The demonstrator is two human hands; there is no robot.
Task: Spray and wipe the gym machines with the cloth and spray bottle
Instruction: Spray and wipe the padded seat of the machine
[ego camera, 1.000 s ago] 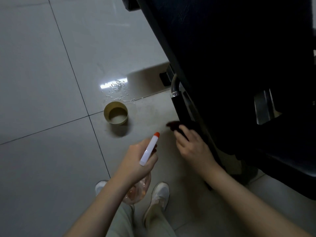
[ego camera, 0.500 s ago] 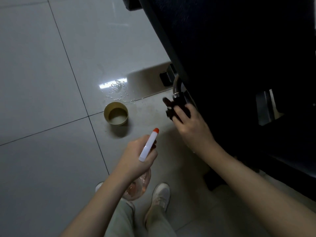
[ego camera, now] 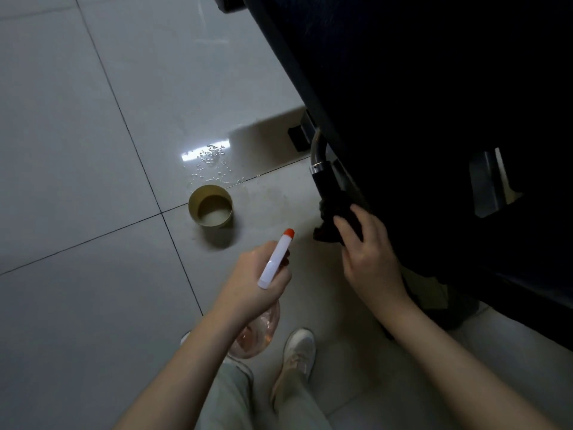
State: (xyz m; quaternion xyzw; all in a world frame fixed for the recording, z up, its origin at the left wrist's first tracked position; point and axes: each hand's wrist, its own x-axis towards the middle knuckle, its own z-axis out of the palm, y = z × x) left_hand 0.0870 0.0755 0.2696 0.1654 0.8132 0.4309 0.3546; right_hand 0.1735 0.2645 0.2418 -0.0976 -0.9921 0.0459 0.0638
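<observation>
A dark gym machine fills the upper right, with a black handle bar sloping down from a chrome joint. My right hand grips a dark cloth wrapped around the lower part of that bar. My left hand holds a spray bottle with a white head and orange nozzle tip; its clear body with pinkish liquid hangs below my palm. The nozzle points up toward the bar.
A brass-coloured ring-shaped cup stands on the grey tiled floor left of the bar. Water droplets lie just beyond it. My white shoes show at the bottom.
My right hand slid the cloth up the bar toward the chrome joint, then back down a little. The left hand with the bottle stayed almost still.
</observation>
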